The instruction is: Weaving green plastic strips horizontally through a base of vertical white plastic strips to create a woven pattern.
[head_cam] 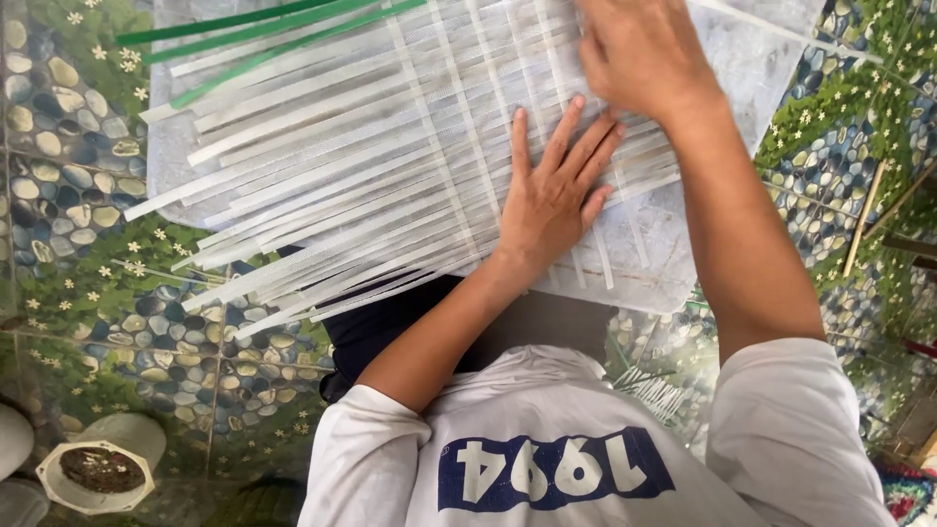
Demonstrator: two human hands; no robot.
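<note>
Green strips point(264, 29): far left, loose at the mat's edge; could be nudged off.
White strips point(322, 185): woven, fanned left over a board point(712, 68); free ends could spring apart if pressure is lifted.
Left hand point(558, 190): spread flat, pressed on the weave.
Right hand point(639, 54): far right, over the strips; grip cannot be told.

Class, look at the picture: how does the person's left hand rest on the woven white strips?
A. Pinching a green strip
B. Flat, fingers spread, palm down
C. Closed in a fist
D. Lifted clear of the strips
B: the left hand lies palm down with fingers spread on the white strips; the green strips lie apart, at the far edge.
</note>
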